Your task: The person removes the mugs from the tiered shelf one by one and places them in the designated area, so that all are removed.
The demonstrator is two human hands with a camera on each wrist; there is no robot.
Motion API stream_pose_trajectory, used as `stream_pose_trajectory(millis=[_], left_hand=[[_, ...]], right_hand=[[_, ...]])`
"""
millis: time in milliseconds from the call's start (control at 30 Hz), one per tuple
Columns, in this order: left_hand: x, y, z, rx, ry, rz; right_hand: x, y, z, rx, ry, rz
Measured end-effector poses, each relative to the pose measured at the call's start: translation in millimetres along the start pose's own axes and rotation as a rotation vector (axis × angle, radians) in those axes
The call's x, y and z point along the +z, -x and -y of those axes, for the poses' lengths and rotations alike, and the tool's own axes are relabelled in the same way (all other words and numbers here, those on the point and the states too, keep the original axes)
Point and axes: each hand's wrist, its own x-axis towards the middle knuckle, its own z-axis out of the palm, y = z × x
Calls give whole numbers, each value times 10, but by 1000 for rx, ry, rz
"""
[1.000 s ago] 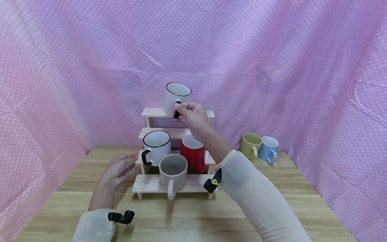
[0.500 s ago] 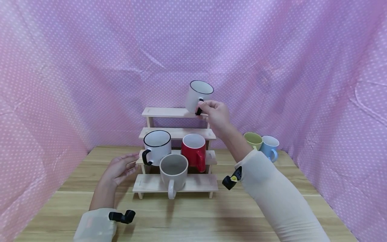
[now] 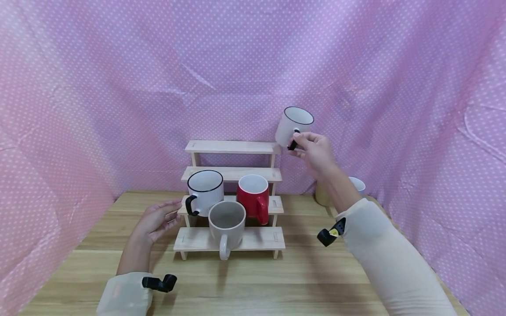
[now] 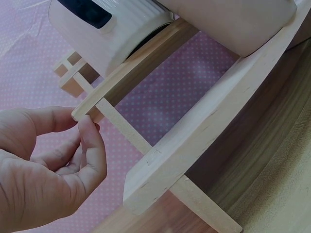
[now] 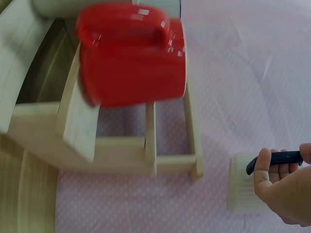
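My right hand [image 3: 316, 151] holds a white mug [image 3: 290, 129] with a black rim by its black handle [image 5: 277, 159]. That mug is up in the air, just right of the top step of a wooden tiered stand [image 3: 233, 147]. At the stand's left side, my left hand [image 3: 158, 219] pinches the end of the second-lowest step [image 4: 90, 104] between thumb and finger. A second white mug [image 3: 211, 195] with black rim and handle stands on that step, beside a red mug [image 3: 249, 199]. On the lowest step stands a grey-beige mug [image 3: 227, 224], handle toward me.
A yellow-green mug [image 3: 322, 195] and a light blue mug [image 3: 357, 184] stand at the back right of the wooden table [image 3: 237, 285], partly hidden by my right forearm. A pink dotted cloth [image 3: 253, 52] hangs behind and at both sides.
My right hand has carried the white mug rightward, from over the stand's top step to past its right end. The left hand stays where it was.
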Motion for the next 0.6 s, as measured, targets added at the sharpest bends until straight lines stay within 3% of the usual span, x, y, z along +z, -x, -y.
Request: stream_pose_trajectory(millis=[300,600], left_hand=[[-13,-7,12,3,-17,-3],[1,-8,5,5,-5,5]], right_hand=[[-351,70,-100,59,33,-24],[-575,155,-293,83,125,-55]])
